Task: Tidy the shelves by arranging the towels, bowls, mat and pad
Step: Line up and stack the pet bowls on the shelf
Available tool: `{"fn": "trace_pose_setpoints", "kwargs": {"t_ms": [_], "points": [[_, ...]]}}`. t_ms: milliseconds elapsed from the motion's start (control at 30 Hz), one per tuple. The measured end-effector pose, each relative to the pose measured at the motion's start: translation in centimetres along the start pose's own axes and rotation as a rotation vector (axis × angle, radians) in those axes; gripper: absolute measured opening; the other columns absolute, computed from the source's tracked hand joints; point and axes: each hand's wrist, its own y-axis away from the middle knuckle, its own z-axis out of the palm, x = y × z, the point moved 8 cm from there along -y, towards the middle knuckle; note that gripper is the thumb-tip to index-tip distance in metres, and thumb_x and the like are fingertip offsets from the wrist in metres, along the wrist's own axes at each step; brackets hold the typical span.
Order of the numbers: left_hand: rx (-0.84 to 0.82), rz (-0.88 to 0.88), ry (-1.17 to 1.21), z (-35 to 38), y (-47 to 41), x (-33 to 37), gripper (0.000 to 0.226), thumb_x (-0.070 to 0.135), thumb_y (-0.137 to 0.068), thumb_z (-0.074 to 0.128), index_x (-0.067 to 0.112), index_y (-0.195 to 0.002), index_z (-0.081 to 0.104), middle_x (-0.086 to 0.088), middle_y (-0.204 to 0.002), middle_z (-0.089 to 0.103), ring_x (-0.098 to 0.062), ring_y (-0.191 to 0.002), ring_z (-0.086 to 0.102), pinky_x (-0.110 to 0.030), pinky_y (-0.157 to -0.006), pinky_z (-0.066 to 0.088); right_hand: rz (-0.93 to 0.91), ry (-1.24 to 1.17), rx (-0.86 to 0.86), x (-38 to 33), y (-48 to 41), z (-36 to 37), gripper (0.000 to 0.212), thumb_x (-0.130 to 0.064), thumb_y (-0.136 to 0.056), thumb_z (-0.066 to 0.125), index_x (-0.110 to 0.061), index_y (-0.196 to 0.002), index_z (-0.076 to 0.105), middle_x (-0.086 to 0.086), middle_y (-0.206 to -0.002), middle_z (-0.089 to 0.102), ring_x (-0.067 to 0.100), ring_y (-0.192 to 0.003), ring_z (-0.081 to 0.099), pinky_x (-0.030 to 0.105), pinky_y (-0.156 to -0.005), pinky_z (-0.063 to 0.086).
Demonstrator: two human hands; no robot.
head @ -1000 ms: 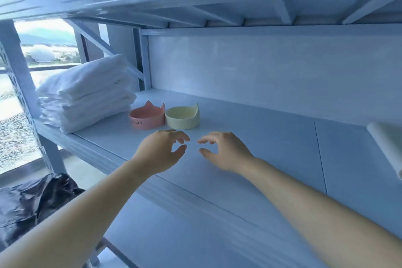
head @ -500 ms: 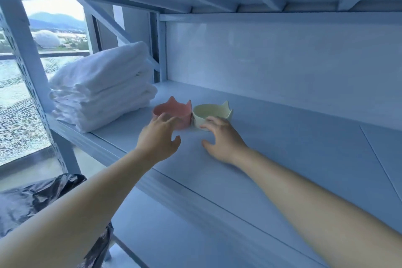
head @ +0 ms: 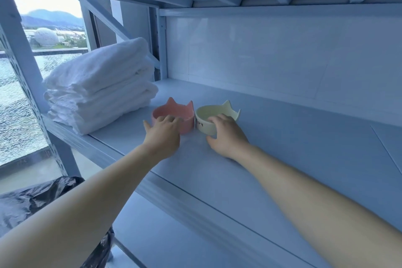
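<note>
The pink cat-eared bowl [head: 186, 116] and cream cat-eared bowl [head: 203, 126] stand side by side on the white shelf [head: 293, 141], right of the folded white towels [head: 102, 85]; fingers of the left hand [head: 162, 137] curl over the pink bowl's near rim, while those of the right hand [head: 227, 136] apparently grip the cream bowl's.

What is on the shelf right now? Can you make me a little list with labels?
shelf: pale blue, holds the things below
towels: white, folded, stacked at the left end
pink bowl: has cat ears, stands right of the towels
cream bowl: has cat ears, black writing on its side, close beside the pink bowl
left hand: fingers curled over the pink bowl's near rim
right hand: fingers on the cream bowl's rim, thumb against its side
black plastic bag: down low on the left, off the shelf
</note>
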Motion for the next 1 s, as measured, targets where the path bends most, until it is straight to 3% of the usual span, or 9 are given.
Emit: {"fn": "trace_pose_setpoints", "kwargs": {"t_ms": [67, 167, 300, 400, 500, 700, 800, 1000], "points": [[0.030, 0.043, -0.005, -0.2, 0.7, 0.8, 0.053, 0.008, -0.088, 0.040, 0.024, -0.137, 0.036, -0.002, -0.127, 0.046, -0.029, -0.119, 0.039, -0.069, -0.101, 0.018, 0.030, 0.096, 0.057, 0.4, 0.3, -0.8, 0.039, -0.032, -0.085, 0.055, -0.020, -0.123, 0.051, 0.002, -0.124, 0.051, 0.023, -0.119, 0.045, 0.035, -0.089, 0.036], [0.116, 0.146, 0.046, -0.8, 1.8, 1.8, 0.049, 0.010, -0.087, 0.042, 0.026, -0.134, 0.042, 0.002, -0.117, 0.051, -0.025, -0.111, 0.049, -0.053, -0.099, 0.025, 0.018, 0.200, 0.125, 0.4, 1.1, -1.7, 0.027, -0.043, -0.084, 0.056, -0.026, -0.105, 0.059, -0.001, -0.109, 0.056, 0.023, -0.107, 0.051, 0.034, -0.081, 0.027], [0.145, 0.300, 0.178, -1.3, 3.0, 2.3, 0.046, 0.013, -0.087, 0.049, 0.021, -0.133, 0.048, -0.002, -0.116, 0.057, -0.026, -0.110, 0.052, -0.035, -0.090, 0.037, -0.026, 0.199, 0.150, -0.3, 2.0, -2.1, 0.031, -0.046, -0.082, 0.060, -0.016, -0.088, 0.053, 0.005, -0.099, 0.059, 0.027, -0.095, 0.054, 0.032, -0.071, 0.034], [0.178, 0.300, 0.166, -1.7, 3.6, 0.9, 0.042, 0.022, -0.086, 0.058, 0.019, -0.128, 0.052, -0.001, -0.120, 0.060, -0.025, -0.111, 0.055, -0.032, -0.092, 0.039, -0.024, 0.221, 0.161, -0.3, 3.0, -2.3, 0.036, -0.046, -0.081, 0.062, -0.014, -0.090, 0.049, 0.006, -0.099, 0.062, 0.028, -0.091, 0.057, 0.032, -0.069, 0.032], [0.192, 0.263, 0.129, -1.7, 3.8, -0.2, 0.038, 0.031, -0.085, 0.062, 0.016, -0.119, 0.059, -0.001, -0.112, 0.063, -0.026, -0.105, 0.057, -0.033, -0.089, 0.040, -0.048, 0.192, 0.172, 0.0, 4.3, -2.8, 0.027, -0.039, -0.084, 0.060, -0.017, -0.087, 0.044, 0.005, -0.096, 0.061, 0.028, -0.089, 0.056, 0.031, -0.067, 0.030], [0.223, 0.288, 0.179, -1.9, 4.1, 3.0, 0.022, 0.021, -0.081, 0.068, 0.011, -0.100, 0.064, 0.001, -0.084, 0.053, -0.030, -0.086, 0.056, -0.029, -0.072, 0.028, -0.092, 0.165, 0.116, 0.8, 6.2, -3.7, 0.017, -0.034, -0.088, 0.058, -0.017, -0.091, 0.057, 0.004, -0.090, 0.059, 0.027, -0.085, 0.054, 0.030, -0.064, 0.031], [0.227, 0.311, 0.184, -1.7, 4.3, 5.3, 0.022, 0.020, -0.084, 0.064, 0.013, -0.105, 0.061, 0.006, -0.084, 0.044, -0.027, -0.093, 0.052, -0.029, -0.073, 0.025, -0.049, 0.138, 0.102, 2.7, 7.6, -4.9, 0.019, -0.032, -0.087, 0.059, -0.014, -0.087, 0.057, 0.001, -0.086, 0.060, 0.025, -0.083, 0.054, 0.032, -0.063, 0.039], [0.187, 0.440, 0.138, -2.3, 5.3, 13.0, 0.027, 0.021, -0.086, 0.058, 0.016, -0.113, 0.059, -0.001, -0.097, 0.055, -0.025, -0.102, 0.051, -0.030, -0.074, 0.030, 0.022, 0.129, 0.138, 7.5, 12.5, -9.0, 0.025, -0.030, -0.088, 0.058, -0.005, -0.084, 0.058, 0.003, -0.078, 0.057, 0.026, -0.082, 0.052, 0.036, -0.069, 0.046]]}}
